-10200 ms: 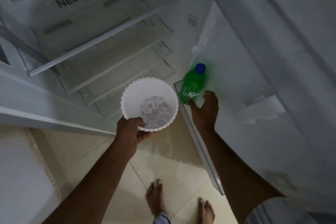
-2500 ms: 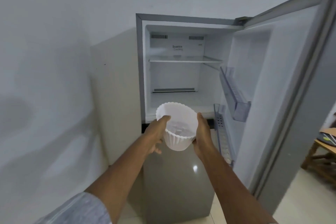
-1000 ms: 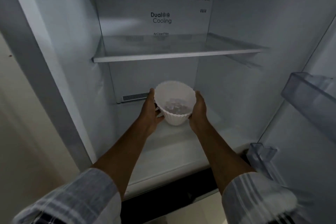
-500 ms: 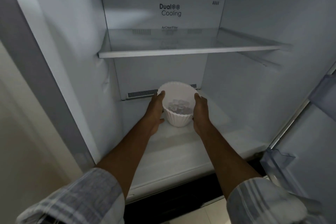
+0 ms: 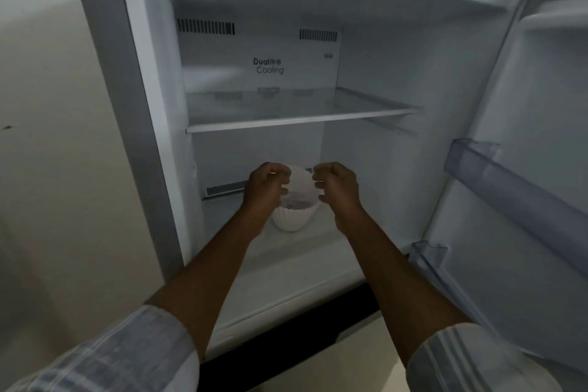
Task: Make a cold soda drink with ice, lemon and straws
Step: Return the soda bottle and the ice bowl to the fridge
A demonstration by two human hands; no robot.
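Both hands hide the white bowl's (image 5: 291,219) rim; its contents are blurred

Freezer compartment (image 5: 375,188) is seen open, door (image 5: 541,143) swung to the right. One glass shelf (image 5: 296,119) is fitted across the middle; "Dual Cooling" is printed on the back panel (image 5: 269,65), with vent slots (image 5: 206,27) set above and along the bottom. Two clear door bins (image 5: 509,175) are mounted on the door, and a plain wall (image 5: 47,137) is seen to the left.
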